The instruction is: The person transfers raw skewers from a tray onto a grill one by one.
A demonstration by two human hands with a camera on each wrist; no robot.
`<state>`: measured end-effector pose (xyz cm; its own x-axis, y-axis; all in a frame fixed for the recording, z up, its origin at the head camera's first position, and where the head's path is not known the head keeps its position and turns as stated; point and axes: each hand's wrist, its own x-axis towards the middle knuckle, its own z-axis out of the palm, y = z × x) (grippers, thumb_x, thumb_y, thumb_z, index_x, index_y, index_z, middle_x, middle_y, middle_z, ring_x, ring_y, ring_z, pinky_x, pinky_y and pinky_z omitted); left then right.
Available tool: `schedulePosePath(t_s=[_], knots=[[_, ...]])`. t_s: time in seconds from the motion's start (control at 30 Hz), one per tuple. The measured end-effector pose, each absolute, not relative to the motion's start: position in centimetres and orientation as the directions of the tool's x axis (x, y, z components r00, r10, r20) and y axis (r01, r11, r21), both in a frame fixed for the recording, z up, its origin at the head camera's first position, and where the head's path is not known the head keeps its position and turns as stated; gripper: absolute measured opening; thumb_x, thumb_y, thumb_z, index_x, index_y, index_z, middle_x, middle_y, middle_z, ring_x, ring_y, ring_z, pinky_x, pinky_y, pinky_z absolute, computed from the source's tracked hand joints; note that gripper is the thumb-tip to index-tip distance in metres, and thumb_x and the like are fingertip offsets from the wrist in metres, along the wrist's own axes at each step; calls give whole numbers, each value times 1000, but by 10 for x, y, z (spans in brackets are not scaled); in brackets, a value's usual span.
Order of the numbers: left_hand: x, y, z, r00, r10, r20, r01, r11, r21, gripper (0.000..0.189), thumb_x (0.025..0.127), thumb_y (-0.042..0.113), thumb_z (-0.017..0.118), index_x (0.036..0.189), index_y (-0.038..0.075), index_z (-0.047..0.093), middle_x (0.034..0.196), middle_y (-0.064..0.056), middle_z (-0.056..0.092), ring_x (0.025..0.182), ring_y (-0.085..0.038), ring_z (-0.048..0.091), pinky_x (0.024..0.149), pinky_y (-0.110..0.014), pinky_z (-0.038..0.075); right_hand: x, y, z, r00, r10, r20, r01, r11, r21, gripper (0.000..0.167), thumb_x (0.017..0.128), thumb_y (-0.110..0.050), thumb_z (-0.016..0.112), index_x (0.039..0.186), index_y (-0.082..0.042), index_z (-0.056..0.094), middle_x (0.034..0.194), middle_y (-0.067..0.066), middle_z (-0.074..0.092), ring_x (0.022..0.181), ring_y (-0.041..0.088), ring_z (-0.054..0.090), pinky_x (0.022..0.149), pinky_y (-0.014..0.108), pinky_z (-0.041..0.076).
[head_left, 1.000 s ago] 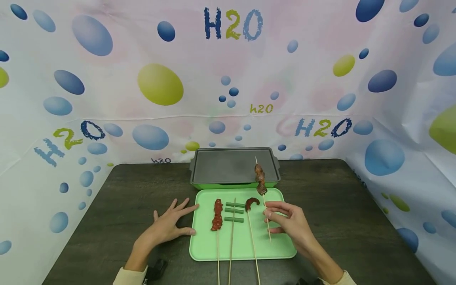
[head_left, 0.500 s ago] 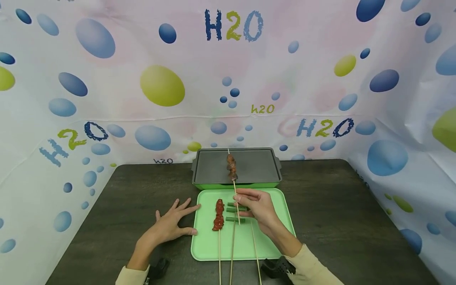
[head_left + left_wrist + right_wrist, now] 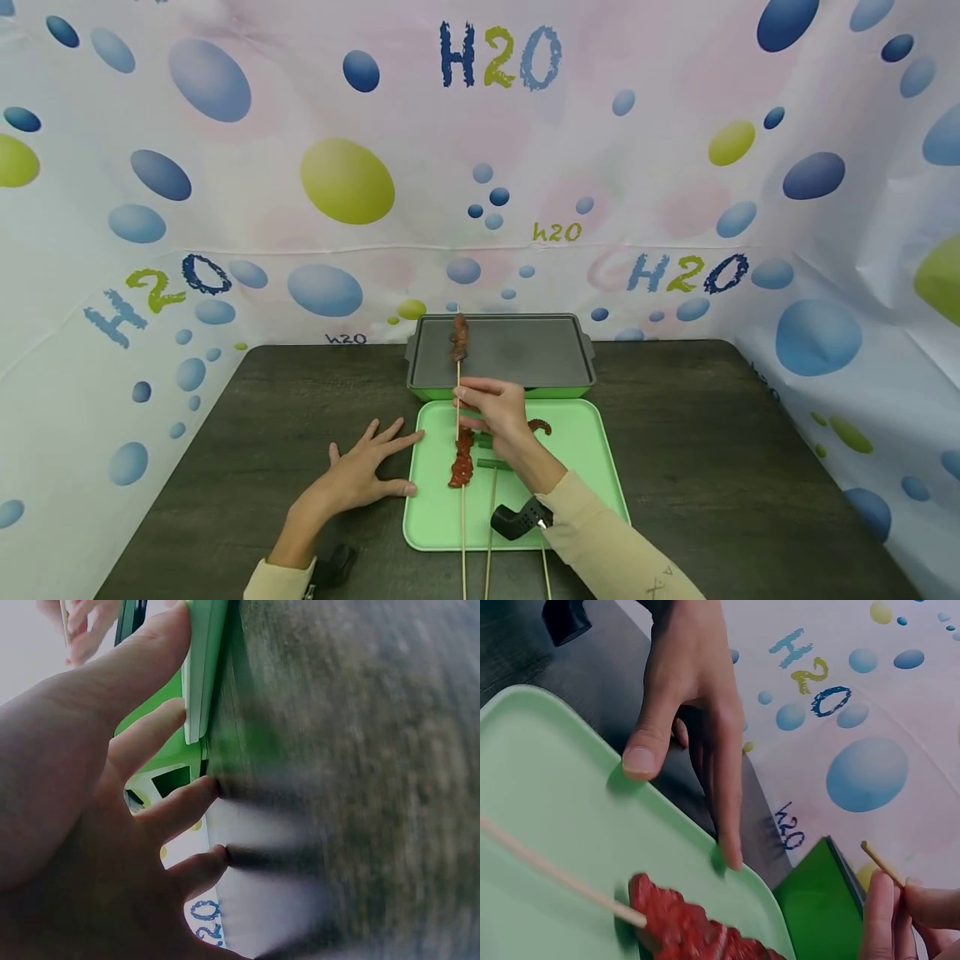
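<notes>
The right hand (image 3: 498, 412) covered much of the green tray's (image 3: 592, 475) middle, so the green sticks (image 3: 493, 463) under it could not be counted; only one showed plainly, with an end of another beside the wrist. A curled dark piece (image 3: 542, 426) peeked out just right of that hand. The left wrist view was blurred and showed little beyond fingers (image 3: 161, 735) and the tray's edge; the right wrist view cut off the right hand to its fingertips (image 3: 877, 915) pinching a bare skewer end.

The held skewer (image 3: 458, 375) stood nearly upright in the head view, its long axis running away from the person, pointed tip toward the wall, three or so brown chunks near the top, over the left part of the grey griddle (image 3: 517, 350). The right hand's thumb and fingers pinched its bare lower shaft above the tray's far edge.

The left hand (image 3: 360, 475) lay flat on the dark table (image 3: 712, 433), fingers spread, thumb and forefinger touching the tray's left rim.

On the tray lay one skewer loaded with red meat (image 3: 461, 458), pointing away from the person, and two more sticks (image 3: 490, 533) whose near ends ran past the tray's front edge and out of frame.
</notes>
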<state>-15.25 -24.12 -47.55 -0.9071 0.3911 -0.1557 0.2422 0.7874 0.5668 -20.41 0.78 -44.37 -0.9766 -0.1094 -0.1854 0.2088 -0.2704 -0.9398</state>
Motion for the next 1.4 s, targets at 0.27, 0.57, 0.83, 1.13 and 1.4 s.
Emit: schedulePosePath(t_s=[0.27,0.57,0.83,1.13,1.4], knots=[[-154,-239,-476,-910,379,-166,234,803,548,82,84,55,79,156,32,48,168,-14,25,152,-53,7,91,-94,-5,-208,-10,-447,-974,-72,-214,226,-259,-939,27,93,-2,75,118,7,74,100,17,76,84,19,77,73,34,62],[-155,-236,-474,-910,376,-175,224,802,554,82,83,55,80,156,32,48,168,-12,25,153,-51,6,92,-93,-6,-211,-7,-455,-972,-51,-229,234,-273,-933,24,92,-1,76,115,9,74,95,15,77,81,18,76,73,33,62],[-154,-236,-475,-910,380,-164,232,796,559,82,83,54,80,156,31,48,168,-13,25,153,-52,6,92,-93,-5,-212,-4,-458,-975,-70,-209,220,-247,-944,25,93,-5,77,114,7,75,100,18,76,85,22,77,75,34,62],[-153,-237,-475,-909,382,-169,227,791,568,83,83,54,80,156,31,48,168,-13,25,153,-51,5,92,-93,-6,-189,20,-450,-987,-137,-84,101,-118,-988,25,99,-12,71,116,7,72,111,26,71,104,37,72,86,46,60],[-154,-243,-474,-908,385,-163,230,785,575,83,84,52,80,157,30,47,168,-12,24,153,-51,5,93,-92,-7,-165,55,-440,-983,-181,38,-43,29,-999,22,99,-8,69,120,0,72,116,17,71,110,41,67,92,48,58]])
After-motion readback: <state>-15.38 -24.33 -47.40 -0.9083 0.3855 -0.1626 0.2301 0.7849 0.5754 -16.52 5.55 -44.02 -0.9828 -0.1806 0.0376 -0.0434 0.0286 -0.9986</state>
